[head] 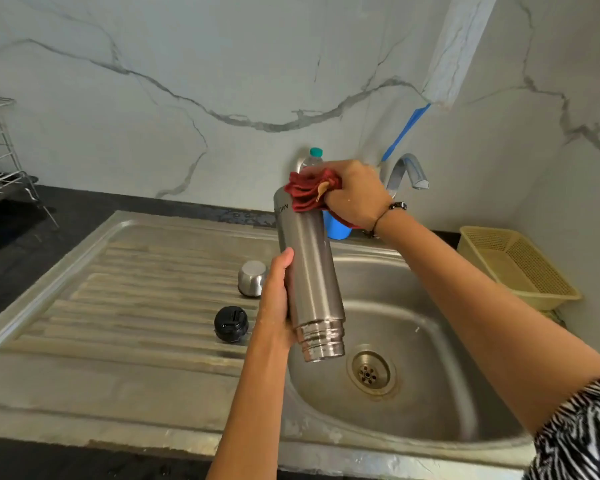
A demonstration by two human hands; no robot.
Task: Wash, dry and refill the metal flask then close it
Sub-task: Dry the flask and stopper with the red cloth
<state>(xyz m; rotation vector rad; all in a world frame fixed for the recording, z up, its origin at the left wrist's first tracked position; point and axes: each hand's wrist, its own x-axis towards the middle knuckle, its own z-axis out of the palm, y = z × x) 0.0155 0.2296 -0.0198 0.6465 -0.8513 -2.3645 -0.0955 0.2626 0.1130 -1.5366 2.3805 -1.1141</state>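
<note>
Red cloth (307, 194) in right hand (355, 194) rubs inverted flask (309, 268), left hand (278, 299) gripping.

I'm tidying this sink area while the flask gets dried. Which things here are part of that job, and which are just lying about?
Part of the job:
metal flask, held upside down by the left hand
red cloth, gripped by the right hand
black stopper
steel cap
tap
plastic water bottle

Lying about:
yellow basket
wire rack
blue cup
</note>
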